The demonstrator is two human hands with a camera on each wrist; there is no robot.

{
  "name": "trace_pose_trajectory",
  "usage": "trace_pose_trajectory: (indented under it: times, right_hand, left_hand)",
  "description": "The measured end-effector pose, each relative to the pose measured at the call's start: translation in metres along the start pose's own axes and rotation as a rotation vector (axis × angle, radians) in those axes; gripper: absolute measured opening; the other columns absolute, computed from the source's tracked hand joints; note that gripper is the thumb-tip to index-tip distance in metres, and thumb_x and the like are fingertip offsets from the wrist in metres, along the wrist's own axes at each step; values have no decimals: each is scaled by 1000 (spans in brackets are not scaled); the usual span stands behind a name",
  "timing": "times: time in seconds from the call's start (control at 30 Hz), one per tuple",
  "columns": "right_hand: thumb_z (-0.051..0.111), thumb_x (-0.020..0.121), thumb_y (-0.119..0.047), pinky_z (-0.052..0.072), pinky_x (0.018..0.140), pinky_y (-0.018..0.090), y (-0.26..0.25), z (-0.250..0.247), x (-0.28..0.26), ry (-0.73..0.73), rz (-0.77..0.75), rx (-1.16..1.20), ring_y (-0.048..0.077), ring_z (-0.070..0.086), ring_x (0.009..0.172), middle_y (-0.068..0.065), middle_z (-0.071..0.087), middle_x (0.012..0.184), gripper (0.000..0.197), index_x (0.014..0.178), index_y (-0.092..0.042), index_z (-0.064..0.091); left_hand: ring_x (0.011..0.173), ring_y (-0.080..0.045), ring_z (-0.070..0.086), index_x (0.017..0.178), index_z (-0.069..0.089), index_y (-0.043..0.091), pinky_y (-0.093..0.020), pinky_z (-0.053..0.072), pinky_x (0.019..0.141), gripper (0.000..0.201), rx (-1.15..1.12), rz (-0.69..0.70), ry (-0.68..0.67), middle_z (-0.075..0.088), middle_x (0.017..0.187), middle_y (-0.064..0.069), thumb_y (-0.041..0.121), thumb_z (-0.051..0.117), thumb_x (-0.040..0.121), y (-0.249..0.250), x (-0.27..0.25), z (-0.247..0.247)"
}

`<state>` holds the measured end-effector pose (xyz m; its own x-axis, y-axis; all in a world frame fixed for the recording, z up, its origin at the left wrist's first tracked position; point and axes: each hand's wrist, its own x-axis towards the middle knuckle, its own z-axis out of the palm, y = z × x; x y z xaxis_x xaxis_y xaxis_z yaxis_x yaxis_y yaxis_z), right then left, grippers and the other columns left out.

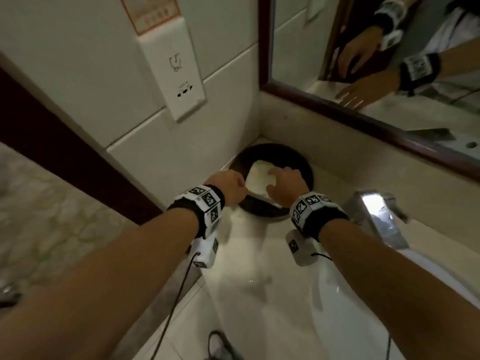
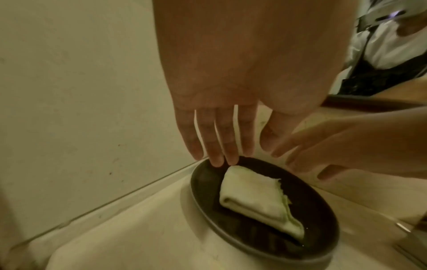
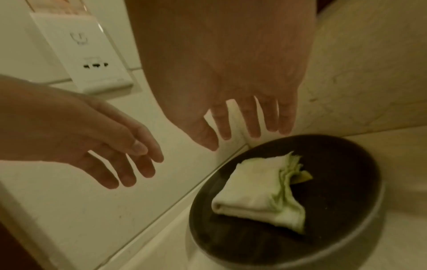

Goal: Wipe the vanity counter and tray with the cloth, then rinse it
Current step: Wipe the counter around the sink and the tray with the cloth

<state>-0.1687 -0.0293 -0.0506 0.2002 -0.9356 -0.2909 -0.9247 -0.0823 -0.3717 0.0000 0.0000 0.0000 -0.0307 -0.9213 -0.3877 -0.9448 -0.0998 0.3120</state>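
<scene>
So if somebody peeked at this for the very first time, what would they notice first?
Probably the folded pale cloth lying in the round dark tray, tucked into the corner of the vanity counter. Next, the two open hands over it: the left hand with fingertips near the tray's rim, and the right hand above the cloth, neither holding anything. Those hands also show in the mirror on the right.
</scene>
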Motion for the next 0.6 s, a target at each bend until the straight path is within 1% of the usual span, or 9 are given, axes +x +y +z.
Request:
trace_pose_trajectory:
  times: [0.03,0.07,0.17,0.2,0.33,0.43,0.53,0.6]
  right_hand:
    - [52,92,-30,39,102,47,-3,5,5,-33,-4,-30,39,36,130,16,41,145,55,145,-24,39]
    - [52,92,-32,38,105,49,-4,10,10,-43,-5,-61,39,33,133,15,38,147,56,146,-25,37]
    - [50,93,-35,36,107,51,-10,29,23,-85,-42,-156,38,32,135,14,37,148,56,146,-24,35]
    - [49,93,-35,35,107,52,-12,35,29,-92,-58,-171,38,29,137,14,35,149,56,146,-24,34]
    - [48,93,-31,23,113,56,-10,51,48,-118,-63,-193,39,11,145,12,22,155,60,148,-25,27]
    - [48,92,-34,17,114,59,-7,63,61,-119,-54,-225,39,6,146,12,17,156,62,149,-26,25]
    - [44,93,-37,9,116,58,-7,70,68,-142,-26,-224,38,2,146,14,8,159,63,151,-26,20]
    - [42,93,-38,9,116,59,-7,76,71,-114,-17,-207,39,2,146,16,8,159,62,150,-26,21]
  left_hand:
    - [108,-25,59,107,67,26,-28,44,84,24,2,-28,-26,65,118,-2,34,55,88,-2,1,2]
    - [109,-25,59,107,66,26,-29,45,86,24,-9,-45,-21,65,118,-3,34,55,88,-5,4,6]
    - [108,-25,59,107,65,30,-29,46,88,22,-50,-107,-44,65,119,-1,35,55,87,-11,7,18]
    - [108,-24,59,106,65,30,-29,47,88,22,-62,-117,-47,65,118,-1,35,56,87,-12,9,22]
    - [106,-23,59,109,63,31,-29,48,88,23,-98,-149,-58,65,116,0,34,56,87,-16,16,36]
    - [105,-22,59,110,63,31,-27,47,87,24,-118,-176,-84,64,116,1,33,56,87,-20,21,47]
    - [108,-22,59,113,64,30,-29,48,92,26,-139,-205,-93,64,118,1,32,57,88,-25,26,52]
    - [109,-22,59,114,64,29,-29,47,93,26,-140,-216,-90,64,119,0,31,57,89,-27,30,53]
